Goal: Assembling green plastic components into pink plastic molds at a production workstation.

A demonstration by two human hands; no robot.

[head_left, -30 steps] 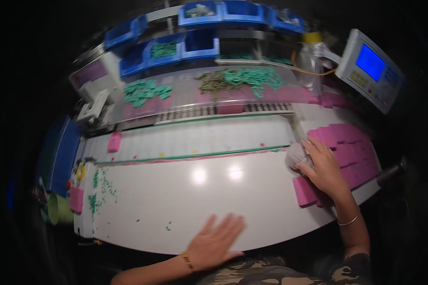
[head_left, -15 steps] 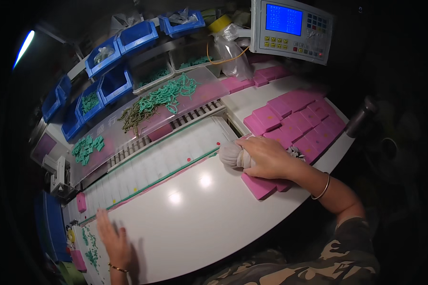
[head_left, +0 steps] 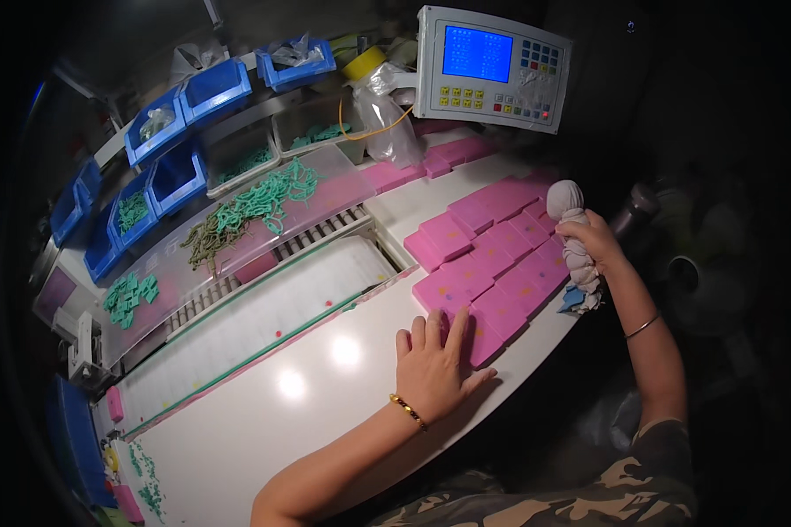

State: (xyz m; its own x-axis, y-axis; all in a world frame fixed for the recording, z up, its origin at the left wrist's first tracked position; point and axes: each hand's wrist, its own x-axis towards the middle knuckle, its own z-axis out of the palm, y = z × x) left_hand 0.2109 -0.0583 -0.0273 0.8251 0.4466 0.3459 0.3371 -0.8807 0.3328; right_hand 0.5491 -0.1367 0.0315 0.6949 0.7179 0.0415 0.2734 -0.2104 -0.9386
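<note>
Flat pink blocks (head_left: pixel 512 241) lie overlapping in rows on the right part of the white table (head_left: pixel 325 422). Against their near edge rests my left hand (head_left: pixel 434 360), fingers spread, with the fingertips at the nearest block. My right hand (head_left: pixel 594 241) is closed round a pale cloth bundle (head_left: pixel 576 250), tied into a round knob at its top with loose grey and blue cloth ends below. It is held upright beside the right edge of the blocks, by the table's rim.
A white belt (head_left: pixel 264 325) with a green edge runs along the table. Behind it, green and brown rubbery pieces (head_left: pixel 268 195) lie on a clear sheet. Blue bins (head_left: pixel 215 92) stand farther back. A control panel (head_left: pixel 497 70) with a blue screen rises at back right.
My right hand has carried the cloth bundle from the belt's end to the right edge of the pink blocks. My left hand has come across from the far left to their near edge.
</note>
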